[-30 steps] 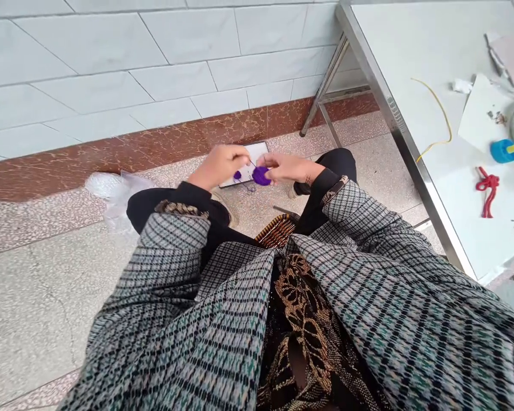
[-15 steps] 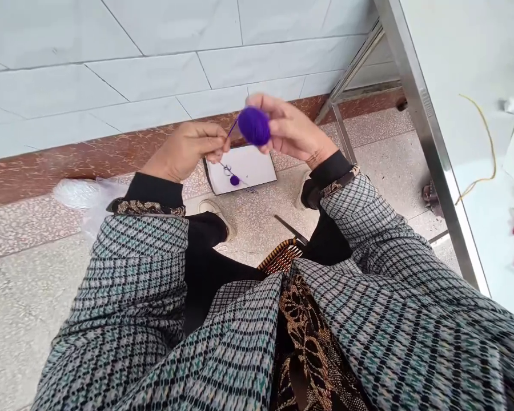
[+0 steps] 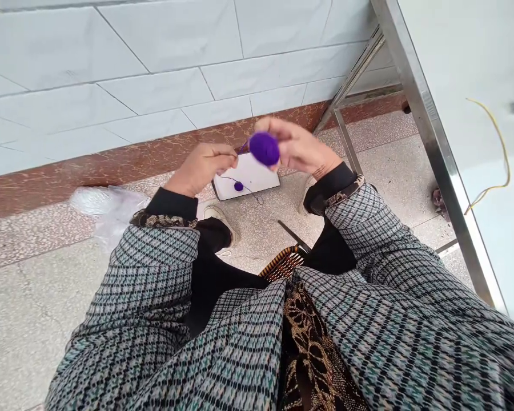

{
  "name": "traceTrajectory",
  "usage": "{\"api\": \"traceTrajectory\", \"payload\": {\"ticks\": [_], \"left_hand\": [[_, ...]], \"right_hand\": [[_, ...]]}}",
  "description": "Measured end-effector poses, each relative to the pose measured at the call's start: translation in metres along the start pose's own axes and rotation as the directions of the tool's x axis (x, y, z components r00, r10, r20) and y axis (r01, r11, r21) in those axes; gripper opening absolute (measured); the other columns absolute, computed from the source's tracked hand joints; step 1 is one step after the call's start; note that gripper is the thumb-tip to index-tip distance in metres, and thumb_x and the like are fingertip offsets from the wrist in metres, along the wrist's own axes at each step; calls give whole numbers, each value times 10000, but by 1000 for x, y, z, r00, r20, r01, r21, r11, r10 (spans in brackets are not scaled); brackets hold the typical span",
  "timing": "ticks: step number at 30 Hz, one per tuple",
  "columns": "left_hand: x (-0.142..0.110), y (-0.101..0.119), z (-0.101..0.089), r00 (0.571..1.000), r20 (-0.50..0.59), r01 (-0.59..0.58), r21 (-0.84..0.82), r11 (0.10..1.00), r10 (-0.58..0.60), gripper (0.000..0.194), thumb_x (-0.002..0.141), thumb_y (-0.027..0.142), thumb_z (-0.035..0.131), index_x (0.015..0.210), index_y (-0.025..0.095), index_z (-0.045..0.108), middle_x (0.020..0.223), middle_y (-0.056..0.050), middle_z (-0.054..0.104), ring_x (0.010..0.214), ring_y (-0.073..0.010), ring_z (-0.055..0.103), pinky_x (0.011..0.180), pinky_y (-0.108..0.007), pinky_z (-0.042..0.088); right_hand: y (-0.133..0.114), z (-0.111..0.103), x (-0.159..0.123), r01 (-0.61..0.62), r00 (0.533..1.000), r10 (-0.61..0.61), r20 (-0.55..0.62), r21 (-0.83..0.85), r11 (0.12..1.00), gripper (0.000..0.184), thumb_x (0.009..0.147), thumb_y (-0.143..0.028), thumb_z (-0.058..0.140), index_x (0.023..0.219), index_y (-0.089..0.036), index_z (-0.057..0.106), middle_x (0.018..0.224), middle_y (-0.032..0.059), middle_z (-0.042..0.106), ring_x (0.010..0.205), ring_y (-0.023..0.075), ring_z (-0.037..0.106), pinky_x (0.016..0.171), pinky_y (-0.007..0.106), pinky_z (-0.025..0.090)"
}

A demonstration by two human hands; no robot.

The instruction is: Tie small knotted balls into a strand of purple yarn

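Observation:
My right hand (image 3: 297, 145) grips a purple ball of yarn (image 3: 264, 149), fingers and thumb around its right side. From the ball a short purple strand (image 3: 243, 147) runs left to my left hand (image 3: 208, 165), whose thumb and fingers pinch it. Below the hands a shallow white box (image 3: 263, 171) with a dark edge lies on the floor. In it sits a much smaller purple ball (image 3: 239, 186), with thin yarn trailing from it up toward my left hand and out over the box's near edge.
A metal-framed table (image 3: 437, 125) stands at the right, with a yellow cord (image 3: 499, 142) on its top. Clear plastic wrapping (image 3: 115, 211) with a white bundle lies on the floor at left. A tiled wall (image 3: 163, 34) rises ahead. A woven seat (image 3: 282, 264) shows between my legs.
The view has shifted, so both hands and the yarn ball appear lower and slightly right. My right hand still holds the ball, and my left hand still pinches the strand.

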State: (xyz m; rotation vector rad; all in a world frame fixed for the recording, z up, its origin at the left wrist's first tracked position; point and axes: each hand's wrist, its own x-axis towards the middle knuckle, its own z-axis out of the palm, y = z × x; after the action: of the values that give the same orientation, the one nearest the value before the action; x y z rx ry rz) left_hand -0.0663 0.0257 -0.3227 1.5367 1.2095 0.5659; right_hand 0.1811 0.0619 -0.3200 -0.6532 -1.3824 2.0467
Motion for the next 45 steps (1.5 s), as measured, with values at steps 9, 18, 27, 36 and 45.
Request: {"api": "traceTrajectory", "payload": {"ticks": [9, 18, 27, 36, 45], "left_hand": [[-3, 9, 4, 992, 128, -25, 43, 999, 19, 167, 848, 256, 623, 713, 174, 677, 664, -11, 572, 623, -130, 508, 694, -286, 475], [-6, 14, 20, 931, 357, -107, 75, 992, 73, 217, 867, 299, 625, 707, 170, 692, 704, -19, 650, 681, -143, 557, 723, -288, 468], [-1, 1, 10, 986, 134, -117, 113, 987, 101, 194, 883, 294, 606, 763, 165, 689, 699, -5, 619, 637, -119, 507, 667, -260, 433], [-7, 2, -19, 982, -115, -135, 147, 980, 153, 161, 900, 262, 628, 783, 196, 717, 767, -27, 682, 717, -160, 572, 752, -320, 501], [0, -2, 0, 961, 266, -143, 252, 957, 73, 233, 884, 335, 613, 858, 184, 789, 739, -5, 699, 674, -140, 614, 728, -271, 506]], "right_hand": [[6, 0, 5, -186, 975, 211, 68, -268, 945, 358, 788, -43, 840, 1013, -158, 586, 932, -10, 618, 743, 69, 570, 637, 141, 486], [16, -6, 12, -168, 945, 123, -304, -127, 978, 292, 912, -54, 742, 1057, -174, 519, 932, 4, 633, 711, 84, 585, 626, 166, 499], [-7, 18, 18, 30, 957, 23, -289, 177, 984, 156, 1103, -180, 612, 1163, -199, 469, 892, -44, 649, 718, 53, 642, 709, 149, 538], [20, 13, 29, -215, 976, 218, 28, -91, 972, 332, 921, -30, 756, 1136, -159, 538, 908, -51, 647, 625, 20, 571, 567, 108, 440], [-13, 39, 37, -37, 878, 113, -465, 168, 985, 141, 1188, -95, 441, 1113, -208, 477, 822, -95, 599, 669, 20, 568, 717, 167, 486]]}}
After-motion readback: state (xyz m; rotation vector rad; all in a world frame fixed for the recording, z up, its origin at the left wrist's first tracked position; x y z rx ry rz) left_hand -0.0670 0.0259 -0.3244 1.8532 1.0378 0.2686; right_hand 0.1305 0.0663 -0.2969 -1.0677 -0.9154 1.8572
